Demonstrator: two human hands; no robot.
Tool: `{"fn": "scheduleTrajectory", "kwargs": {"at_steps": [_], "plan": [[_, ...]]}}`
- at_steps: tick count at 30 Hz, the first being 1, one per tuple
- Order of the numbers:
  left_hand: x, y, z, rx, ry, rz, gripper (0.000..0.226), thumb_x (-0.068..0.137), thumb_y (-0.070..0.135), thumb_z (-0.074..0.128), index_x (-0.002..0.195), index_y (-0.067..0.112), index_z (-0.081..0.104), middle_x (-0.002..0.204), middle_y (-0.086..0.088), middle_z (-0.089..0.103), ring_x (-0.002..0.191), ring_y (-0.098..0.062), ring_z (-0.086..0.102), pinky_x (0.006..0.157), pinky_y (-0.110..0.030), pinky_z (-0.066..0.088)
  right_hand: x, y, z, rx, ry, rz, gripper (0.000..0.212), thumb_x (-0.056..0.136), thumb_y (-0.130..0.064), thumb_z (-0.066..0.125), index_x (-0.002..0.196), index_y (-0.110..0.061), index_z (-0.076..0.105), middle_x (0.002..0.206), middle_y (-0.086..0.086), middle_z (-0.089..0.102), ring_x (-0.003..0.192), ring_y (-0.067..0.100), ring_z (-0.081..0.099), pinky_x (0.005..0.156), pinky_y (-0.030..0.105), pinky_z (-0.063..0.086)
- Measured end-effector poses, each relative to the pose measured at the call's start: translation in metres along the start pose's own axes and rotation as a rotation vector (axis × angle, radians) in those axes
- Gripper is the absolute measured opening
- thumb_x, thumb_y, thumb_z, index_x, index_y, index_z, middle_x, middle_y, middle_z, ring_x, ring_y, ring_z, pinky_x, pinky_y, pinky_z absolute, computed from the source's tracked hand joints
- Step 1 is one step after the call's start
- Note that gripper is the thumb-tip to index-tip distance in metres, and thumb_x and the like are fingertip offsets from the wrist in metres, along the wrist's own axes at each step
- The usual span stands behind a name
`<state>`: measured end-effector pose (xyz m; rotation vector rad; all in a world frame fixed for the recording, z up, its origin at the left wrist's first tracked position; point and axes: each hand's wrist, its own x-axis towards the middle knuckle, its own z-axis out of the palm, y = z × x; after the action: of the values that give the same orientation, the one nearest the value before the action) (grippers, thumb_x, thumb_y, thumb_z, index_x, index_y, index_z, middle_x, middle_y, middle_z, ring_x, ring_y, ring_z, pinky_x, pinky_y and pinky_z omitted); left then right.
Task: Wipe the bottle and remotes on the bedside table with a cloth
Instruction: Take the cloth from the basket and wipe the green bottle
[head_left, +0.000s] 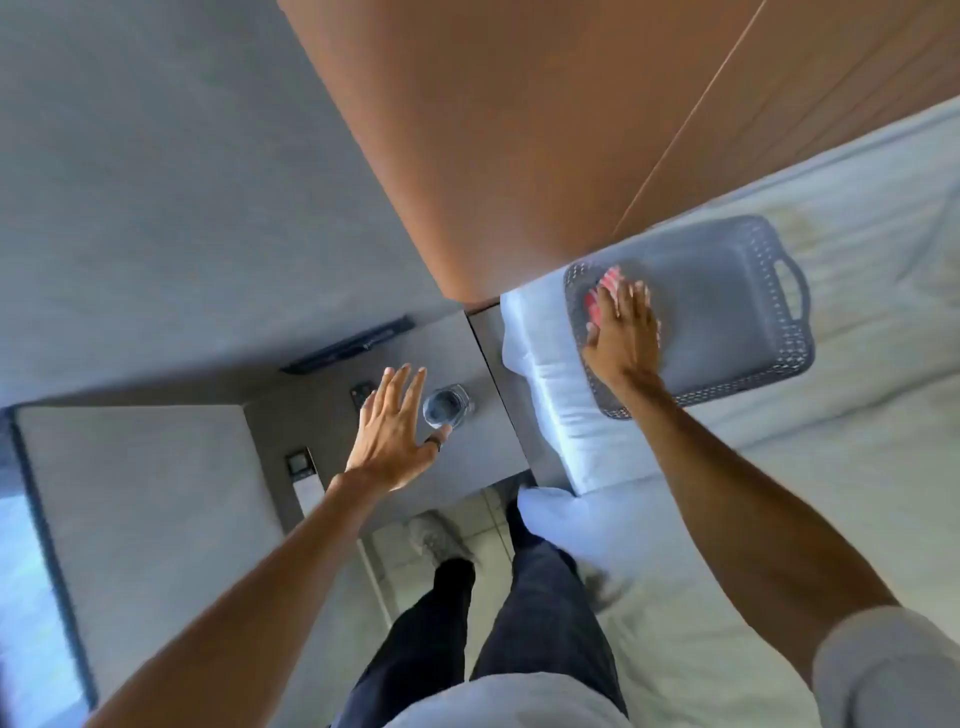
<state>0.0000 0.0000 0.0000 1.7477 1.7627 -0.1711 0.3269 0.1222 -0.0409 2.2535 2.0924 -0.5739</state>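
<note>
One clear plastic bottle (447, 408) stands on the grey tabletop (483, 441), just beside the spread, empty left hand (392, 434). Two remotes show: a dark remote (362, 393) beyond that hand, a grey-and-white remote (304, 475) to its left. One grey perforated plastic basket (727, 312) on the bed holds a pink cloth (605, 296) under the right hand (623, 332), whose fingers are loosely spread over it.

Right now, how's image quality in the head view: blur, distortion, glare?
Head view: strong wide-angle bending at the edges; soft overall, basket and red cloth smeared; bright washout on the bed and the lower-left window; the bottle shows only from above.
</note>
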Motion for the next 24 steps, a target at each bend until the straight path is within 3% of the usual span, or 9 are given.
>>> {"fn": "scheduleTrajectory", "kwargs": {"at_steps": [3, 6, 8, 10, 13, 17, 19, 21, 24], "plan": [[0.0, -0.011, 0.006, -0.006, -0.025, -0.04, 0.094, 0.098, 0.054, 0.062, 0.168, 0.024, 0.009, 0.179, -0.008, 0.008, 0.165, -0.028, 0.0, 0.131, -0.054, 0.013, 0.008, 0.014, 0.016, -0.128, -0.135, 0.032, 0.083, 0.094, -0.018, 0.068, 0.162, -0.003, 0.023, 0.171, 0.022, 0.022, 0.157, 0.048, 0.02, 0.126, 0.057, 0.029], [-0.007, -0.02, 0.006, -0.049, -0.031, -0.065, 0.092, 0.098, 0.053, 0.063, 0.168, 0.025, 0.011, 0.178, -0.005, 0.01, 0.165, -0.025, 0.005, 0.129, -0.055, 0.019, 0.015, 0.014, 0.022, -0.102, -0.091, 0.033, 0.073, 0.089, -0.006, 0.069, 0.154, 0.004, 0.036, 0.16, 0.028, 0.037, 0.146, 0.052, 0.035, 0.119, 0.057, 0.037], [-0.008, -0.025, 0.006, -0.066, -0.044, -0.069, 0.092, 0.097, 0.051, 0.064, 0.167, 0.025, 0.012, 0.178, -0.005, 0.014, 0.164, -0.027, 0.011, 0.128, -0.054, 0.023, 0.021, 0.007, 0.01, 0.075, 0.024, 0.089, 0.063, 0.086, 0.003, 0.063, 0.146, 0.008, 0.047, 0.144, 0.032, 0.05, 0.132, 0.052, 0.048, 0.112, 0.054, 0.043], [-0.007, -0.032, 0.008, -0.098, -0.084, -0.071, 0.094, 0.094, 0.049, 0.068, 0.167, 0.026, 0.012, 0.177, -0.005, 0.017, 0.162, -0.029, 0.019, 0.128, -0.054, 0.027, 0.014, -0.004, -0.005, 0.355, 0.251, 0.171, 0.058, 0.08, 0.012, 0.053, 0.138, 0.011, 0.056, 0.127, 0.036, 0.059, 0.117, 0.05, 0.057, 0.103, 0.047, 0.047], [0.002, -0.041, 0.022, -0.156, -0.164, -0.051, 0.108, 0.086, 0.05, 0.078, 0.166, 0.029, 0.009, 0.176, -0.005, 0.02, 0.159, -0.03, 0.026, 0.127, -0.051, 0.03, -0.023, -0.048, -0.014, 0.726, 0.455, 0.177, 0.052, 0.077, 0.013, 0.045, 0.125, 0.011, 0.064, 0.114, 0.034, 0.064, 0.104, 0.035, 0.061, 0.093, 0.023, 0.049], [0.038, -0.054, 0.063, -0.324, -0.206, -0.05, 0.128, 0.073, 0.048, 0.093, 0.165, 0.039, 0.005, 0.177, -0.002, 0.018, 0.16, -0.027, 0.023, 0.129, -0.049, 0.026, -0.077, -0.102, 0.025, 1.126, 0.147, 0.334, 0.041, 0.081, 0.0, 0.041, 0.11, 0.0, 0.069, 0.092, 0.008, 0.067, 0.075, 0.006, 0.061, 0.071, 0.02, 0.05], [0.063, -0.062, 0.088, -0.432, -0.148, -0.01, 0.122, 0.07, 0.043, 0.097, 0.164, 0.038, 0.02, 0.174, -0.003, 0.028, 0.159, -0.023, 0.028, 0.13, -0.047, 0.028, -0.09, -0.11, 0.063, 1.35, 0.011, 0.478, 0.034, 0.086, 0.01, 0.043, 0.106, 0.001, 0.07, 0.09, 0.011, 0.065, 0.082, 0.015, 0.062, 0.077, 0.029, 0.051], [0.083, -0.07, 0.106, -0.507, -0.023, 0.095, 0.102, 0.071, 0.035, 0.098, 0.157, 0.028, 0.042, 0.163, -0.005, 0.049, 0.15, -0.016, 0.043, 0.125, -0.041, 0.037, -0.098, -0.105, 0.089, 1.597, -0.154, 0.597, 0.033, 0.092, 0.011, 0.045, 0.11, 0.0, 0.071, 0.099, 0.019, 0.067, 0.09, 0.03, 0.065, 0.085, 0.045, 0.053], [0.099, -0.084, 0.123, -0.82, 0.049, 0.133, 0.074, 0.078, 0.011, 0.093, 0.142, 0.006, 0.057, 0.132, 0.001, 0.072, 0.119, -0.003, 0.066, 0.105, -0.023, 0.053, -0.106, -0.092, 0.106, 1.82, -0.409, 0.561, 0.037, 0.107, -0.011, 0.043, 0.133, 0.008, 0.061, 0.097, 0.024, 0.065, 0.067, 0.033, 0.07, 0.064, 0.037, 0.058]]}}
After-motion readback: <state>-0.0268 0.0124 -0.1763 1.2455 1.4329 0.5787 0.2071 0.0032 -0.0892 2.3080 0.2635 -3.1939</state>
